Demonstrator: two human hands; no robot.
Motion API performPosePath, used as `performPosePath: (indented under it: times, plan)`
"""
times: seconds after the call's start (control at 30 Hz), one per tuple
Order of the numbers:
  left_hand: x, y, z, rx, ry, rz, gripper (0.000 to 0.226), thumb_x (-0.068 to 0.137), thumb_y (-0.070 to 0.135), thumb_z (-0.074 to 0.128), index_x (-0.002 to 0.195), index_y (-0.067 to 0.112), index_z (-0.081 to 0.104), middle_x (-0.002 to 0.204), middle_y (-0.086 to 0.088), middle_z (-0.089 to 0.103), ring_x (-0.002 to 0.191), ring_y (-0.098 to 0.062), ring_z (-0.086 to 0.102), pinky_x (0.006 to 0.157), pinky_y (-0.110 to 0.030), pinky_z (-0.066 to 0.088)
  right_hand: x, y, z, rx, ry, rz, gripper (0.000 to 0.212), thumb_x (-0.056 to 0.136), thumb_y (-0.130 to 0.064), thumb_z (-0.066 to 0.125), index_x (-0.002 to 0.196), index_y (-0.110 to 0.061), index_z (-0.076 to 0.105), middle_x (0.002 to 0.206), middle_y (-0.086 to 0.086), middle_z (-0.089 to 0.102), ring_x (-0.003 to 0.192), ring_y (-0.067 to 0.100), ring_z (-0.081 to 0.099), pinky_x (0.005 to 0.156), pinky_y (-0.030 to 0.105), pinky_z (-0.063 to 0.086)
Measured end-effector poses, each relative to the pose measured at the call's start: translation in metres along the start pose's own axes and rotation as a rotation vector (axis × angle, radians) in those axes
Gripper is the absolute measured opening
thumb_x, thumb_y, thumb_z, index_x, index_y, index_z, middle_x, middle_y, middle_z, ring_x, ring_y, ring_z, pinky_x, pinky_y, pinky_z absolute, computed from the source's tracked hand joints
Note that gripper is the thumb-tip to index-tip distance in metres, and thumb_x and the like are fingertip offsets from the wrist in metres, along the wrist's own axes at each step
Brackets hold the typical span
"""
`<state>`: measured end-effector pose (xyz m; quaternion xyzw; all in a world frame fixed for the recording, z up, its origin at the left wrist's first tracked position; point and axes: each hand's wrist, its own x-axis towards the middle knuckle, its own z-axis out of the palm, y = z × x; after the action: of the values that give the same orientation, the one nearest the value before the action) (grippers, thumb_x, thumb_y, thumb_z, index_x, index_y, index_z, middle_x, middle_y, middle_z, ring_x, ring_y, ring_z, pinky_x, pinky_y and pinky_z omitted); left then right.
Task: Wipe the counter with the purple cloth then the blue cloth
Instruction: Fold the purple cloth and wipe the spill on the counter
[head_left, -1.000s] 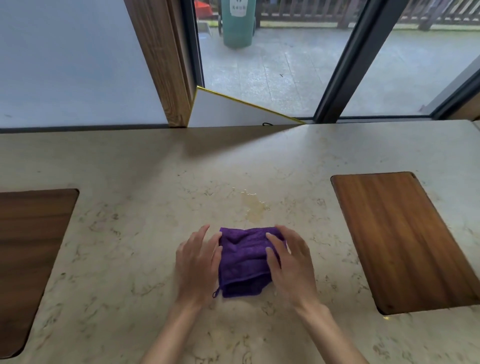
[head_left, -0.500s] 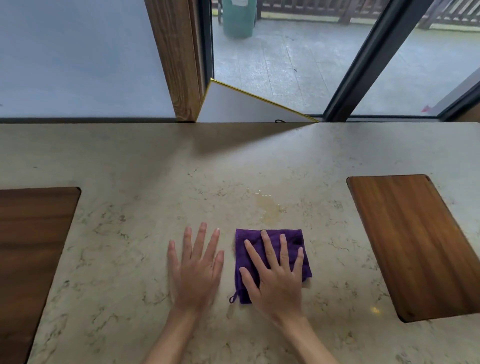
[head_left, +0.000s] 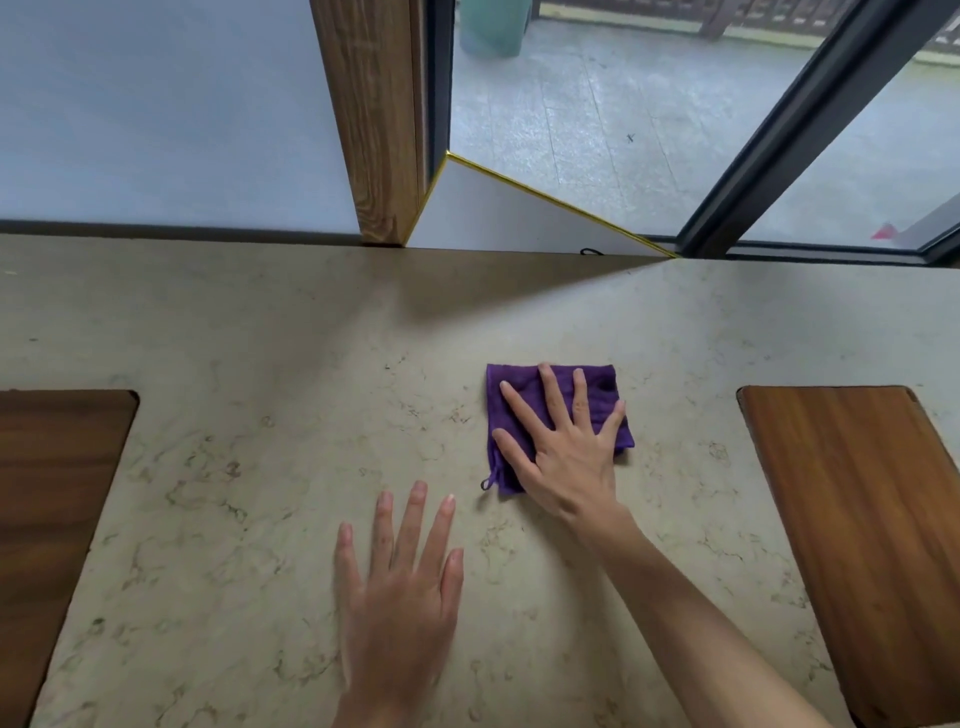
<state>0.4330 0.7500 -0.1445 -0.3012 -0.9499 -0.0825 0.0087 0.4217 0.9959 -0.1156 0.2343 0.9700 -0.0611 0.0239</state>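
We found the folded purple terry cloth (head_left: 558, 415) at one o'clock from centre on the beige marbled stone counter (head_left: 260, 467). The right hand (head_left: 563, 449) lay flat on it, fingers splayed, pressing not gripping. The left hand (head_left: 400, 587) rested open on bare counter at six o'clock. The cloth was near-square; its long axis apparently ran twelve to six, hanging loop at seven. We advise even palm pressure and overlapping strokes. No blue cloth was in view.

Folded purple terry cloth (head_left: 602, 395) on beige marbled stone counter (head_left: 260, 467), under right hand (head_left: 566, 452); left hand (head_left: 400, 597) nearer, leftward; inset wooden boards (head_left: 857, 519) flanking.
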Motion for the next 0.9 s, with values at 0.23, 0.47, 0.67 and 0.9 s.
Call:
performPosePath:
  times: [0.23,0.47,0.67,0.9]
  plan:
    - [0.003,0.0,0.002,-0.006,-0.002,-0.018,0.056,0.101,0.051,0.028,0.155,0.039,0.024,0.168,0.008,0.021,0.155,-0.024,0.022,0.122,-0.062,0.019,0.03,-0.002,0.0,-0.007,0.014,0.014,0.061,0.091,-0.079,0.009,0.148,-0.061,0.001,0.168,-0.007,0.002,0.154,0.035,-0.005,0.108,0.08,-0.002]
    - [0.005,0.001,-0.003,-0.013,-0.049,-0.018,0.056,0.101,0.05,0.026,0.156,0.039,0.022,0.168,0.007,0.021,0.155,-0.025,0.02,0.121,-0.063,0.02,-0.009,-0.008,-0.002,-0.001,-0.013,0.02,0.061,0.093,-0.075,0.014,0.15,-0.057,0.003,0.169,-0.005,0.004,0.154,0.037,-0.002,0.108,0.081,0.004]
    - [0.006,0.002,-0.013,-0.005,-0.11,-0.017,0.058,0.101,0.051,0.026,0.157,0.037,0.018,0.167,0.005,0.023,0.155,-0.026,0.021,0.122,-0.062,0.018,-0.133,-0.014,0.009,0.013,0.017,0.004,0.064,0.091,-0.073,0.036,0.15,-0.054,0.021,0.166,-0.003,0.02,0.152,0.038,0.014,0.109,0.078,0.013]
    - [-0.001,0.004,-0.019,-0.041,-0.115,-0.033,0.057,0.102,0.051,0.018,0.158,0.038,0.013,0.169,0.007,0.014,0.157,-0.023,0.011,0.124,-0.06,0.015,-0.262,-0.023,0.019,-0.093,-0.144,0.046,0.071,0.084,-0.078,0.035,0.149,-0.051,0.029,0.164,0.002,0.027,0.148,0.039,0.023,0.104,0.08,0.021]
